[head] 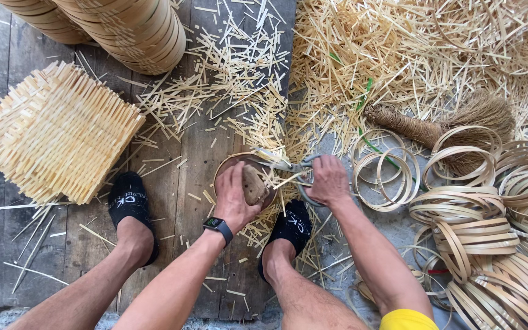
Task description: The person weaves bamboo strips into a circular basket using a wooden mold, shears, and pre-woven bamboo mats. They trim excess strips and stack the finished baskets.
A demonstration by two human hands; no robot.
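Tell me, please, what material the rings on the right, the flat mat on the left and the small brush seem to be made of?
The rings look like thin bamboo or rattan strips, pale and unvarnished, bent into hoops. The mat seems woven from the same pale split strips, with raw ends sticking out. The brush appears to be coarse brown plant fibre, its handle bound with cord.

Bright, even daylight; sharp, soft shadows.

Your left hand (234, 194) presses a wooden block (253, 184) into the round woven basket (227, 165) on the plank floor (197, 140). Your right hand (328, 180), just right of the basket, grips scissors (288, 165) at its rim. Bamboo hoops (478, 226) lie farther right of the basket, woven mats (53, 131) well to its left.
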